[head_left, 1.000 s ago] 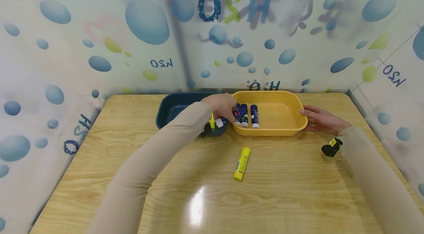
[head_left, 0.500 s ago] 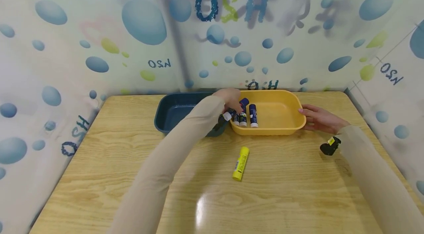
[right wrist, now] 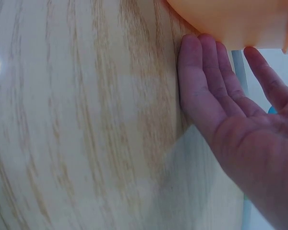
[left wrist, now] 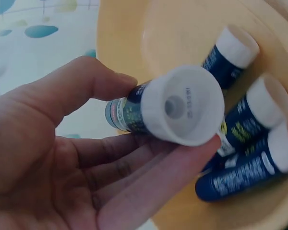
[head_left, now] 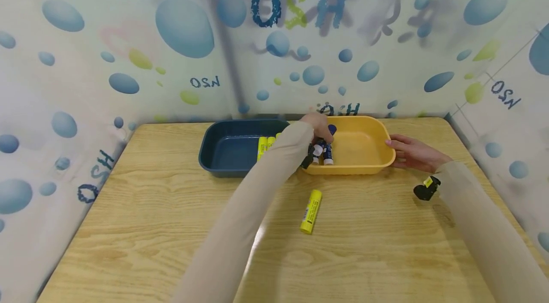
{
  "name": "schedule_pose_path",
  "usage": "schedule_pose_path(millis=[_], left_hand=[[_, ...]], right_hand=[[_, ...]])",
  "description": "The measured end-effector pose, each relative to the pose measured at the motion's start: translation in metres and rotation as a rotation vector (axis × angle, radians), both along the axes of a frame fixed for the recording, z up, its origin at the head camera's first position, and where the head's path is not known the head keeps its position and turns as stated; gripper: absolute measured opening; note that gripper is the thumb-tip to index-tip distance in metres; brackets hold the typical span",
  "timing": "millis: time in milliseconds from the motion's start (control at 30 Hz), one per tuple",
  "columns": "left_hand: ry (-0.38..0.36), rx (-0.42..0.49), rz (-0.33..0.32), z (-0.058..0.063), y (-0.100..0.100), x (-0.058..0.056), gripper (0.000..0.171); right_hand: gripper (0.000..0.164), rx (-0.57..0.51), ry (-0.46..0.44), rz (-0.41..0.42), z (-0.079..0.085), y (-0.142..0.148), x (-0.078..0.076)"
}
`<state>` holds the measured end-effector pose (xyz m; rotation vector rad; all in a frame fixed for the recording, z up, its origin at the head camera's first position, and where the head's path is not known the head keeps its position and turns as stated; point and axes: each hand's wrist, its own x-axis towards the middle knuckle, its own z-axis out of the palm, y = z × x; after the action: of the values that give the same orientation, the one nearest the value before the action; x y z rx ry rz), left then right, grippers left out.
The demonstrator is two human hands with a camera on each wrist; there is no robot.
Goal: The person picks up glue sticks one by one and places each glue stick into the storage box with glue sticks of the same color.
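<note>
My left hand (head_left: 316,125) pinches a dark blue glue stick (left wrist: 182,105) between thumb and fingers, its white end facing the left wrist camera. This hand is over the left part of the yellow tray (head_left: 364,168). Below and beside it in the tray lie three more blue glue sticks (left wrist: 237,182) with white ends, partly covered by the hand in the head view. My right hand (head_left: 416,153) rests at the tray's right end; in the right wrist view its straight fingers (right wrist: 194,62) touch the outer wall under the rim, with nothing gripped.
A dark blue tray (head_left: 206,153) adjoins the yellow one on the left, with yellow glue sticks (head_left: 262,146) inside, partly behind the left sleeve. One yellow glue stick (head_left: 310,211) lies on the wooden table (head_left: 364,236) in front. A patterned wall (head_left: 240,55) stands behind the trays.
My left hand has moved right with the blue glue stick, from between the trays to over the yellow tray, uncovering yellow glue sticks in the dark tray. The right hand stays at the tray's end.
</note>
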<state>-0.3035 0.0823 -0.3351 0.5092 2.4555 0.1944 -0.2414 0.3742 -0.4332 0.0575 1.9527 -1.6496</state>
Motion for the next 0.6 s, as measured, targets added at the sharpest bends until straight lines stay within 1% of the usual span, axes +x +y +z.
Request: schedule_pose_path(millis=[33, 133, 167, 233, 267, 300, 400, 467, 500, 533, 567, 600], left_hand=[[0.0, 0.002, 0.002, -0.001, 0.003, 0.001, 0.033], [-0.038, 0.043, 0.065, -0.005, 0.011, 0.002, 0.028], [-0.046, 0.051, 0.078, -0.006, 0.014, 0.003, 0.026], [-0.069, 0.084, 0.124, -0.009, 0.019, 0.006, 0.023], [-0.096, 0.117, 0.169, -0.011, 0.02, 0.008, 0.022], [-0.099, 0.133, 0.193, -0.013, 0.022, 0.01, 0.021], [-0.078, 0.17, 0.254, -0.018, 0.029, 0.016, 0.018], [-0.05, 0.16, 0.277, -0.02, 0.033, 0.018, 0.018], [-0.015, 0.122, 0.261, -0.025, 0.036, 0.015, 0.018], [-0.001, 0.096, 0.262, -0.027, 0.039, 0.013, 0.019], [0.012, 0.065, 0.251, -0.032, 0.042, 0.008, 0.021], [0.023, 0.032, 0.225, -0.037, 0.046, 0.004, 0.022]], right_hand=[[0.073, -0.001, 0.001, 0.0, 0.0, 0.0, 0.0], [0.074, 0.006, 0.002, -0.002, 0.0, 0.0, 0.0], [0.074, 0.01, 0.005, 0.001, 0.0, 0.0, 0.001], [0.075, 0.016, 0.007, 0.005, 0.0, 0.0, 0.001], [0.075, 0.021, 0.006, 0.004, 0.0, 0.0, 0.001], [0.075, 0.022, 0.006, 0.004, 0.0, 0.0, 0.001], [0.075, 0.028, 0.007, 0.003, 0.0, 0.0, 0.001], [0.075, 0.034, 0.013, 0.005, 0.0, 0.0, 0.001], [0.074, 0.035, 0.014, 0.006, 0.001, 0.0, 0.001], [0.074, 0.034, 0.018, 0.01, 0.001, 0.0, 0.001], [0.073, 0.034, 0.018, 0.009, 0.001, 0.0, 0.001], [0.073, 0.032, 0.02, 0.012, 0.002, 0.0, 0.002]])
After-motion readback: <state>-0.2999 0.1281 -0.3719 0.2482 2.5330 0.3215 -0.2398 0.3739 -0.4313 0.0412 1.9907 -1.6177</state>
